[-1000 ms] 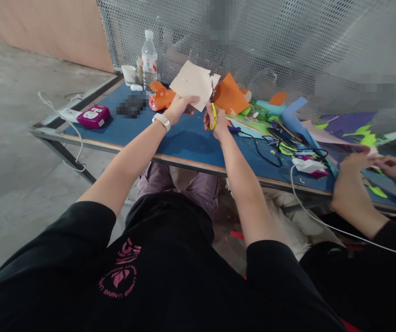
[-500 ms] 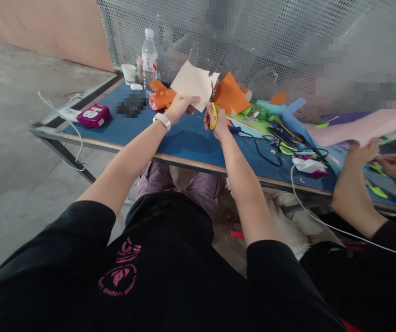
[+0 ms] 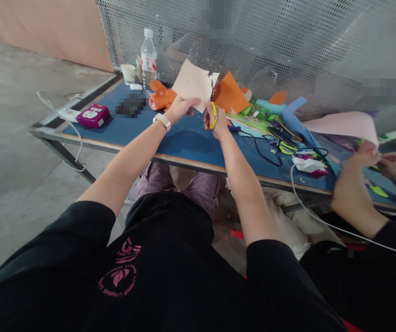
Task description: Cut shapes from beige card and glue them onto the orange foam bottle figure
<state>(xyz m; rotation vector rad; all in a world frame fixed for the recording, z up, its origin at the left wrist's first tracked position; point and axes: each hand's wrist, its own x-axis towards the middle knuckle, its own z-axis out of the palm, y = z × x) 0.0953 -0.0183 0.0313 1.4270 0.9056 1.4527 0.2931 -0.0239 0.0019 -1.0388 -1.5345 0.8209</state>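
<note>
My left hand [image 3: 181, 107] pinches the lower edge of a beige foam sheet [image 3: 194, 84] and holds it up above the blue table [image 3: 191, 138]. My right hand [image 3: 216, 123] is closed on yellow-handled scissors [image 3: 213, 113], whose blades meet the sheet's right edge. A white watch sits on my left wrist. Both hands hover over the middle of the table, just in front of an orange foam piece [image 3: 230, 96].
A water bottle [image 3: 148, 58], paper cup [image 3: 128, 74] and magenta box [image 3: 93, 115] stand at the table's left. Coloured foam scraps, cables and a white charger [image 3: 308, 165] clutter the right. Another person's hands [image 3: 367, 159] hold a pink sheet [image 3: 346, 124] there. Perforated metal mesh backs the table.
My hands and the beige sheet have barely shifted. The person at the right lifted a pink sheet high, then lowered it toward the table.
</note>
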